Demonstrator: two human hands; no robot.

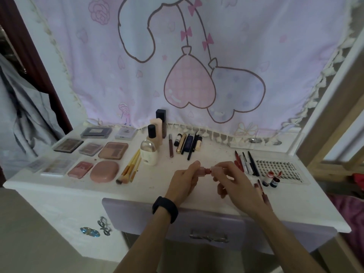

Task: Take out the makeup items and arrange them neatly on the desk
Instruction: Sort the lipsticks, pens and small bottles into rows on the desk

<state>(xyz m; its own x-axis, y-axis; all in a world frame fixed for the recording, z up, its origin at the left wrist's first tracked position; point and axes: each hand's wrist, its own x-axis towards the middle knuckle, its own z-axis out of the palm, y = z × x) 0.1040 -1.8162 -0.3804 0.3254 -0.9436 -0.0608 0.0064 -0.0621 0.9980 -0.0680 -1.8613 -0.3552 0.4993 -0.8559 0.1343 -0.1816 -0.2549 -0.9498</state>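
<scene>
Fingers of the right hand curl round one end of a small pink tube. The left hand pinches the other end, thumb on top. The tube sits just above the desk at the centre of the frame. A black wristband circles the left wrist.

To the right, a clear lash tray holds rows of dark lash clusters, with two small vials just beside its lower left corner and liner pencils along its left edge. Left of centre lie brushes and a white bottle. Further left are palettes in rows (some with clear lids showing pans). Below, the lilac drawer hides its inside.
</scene>
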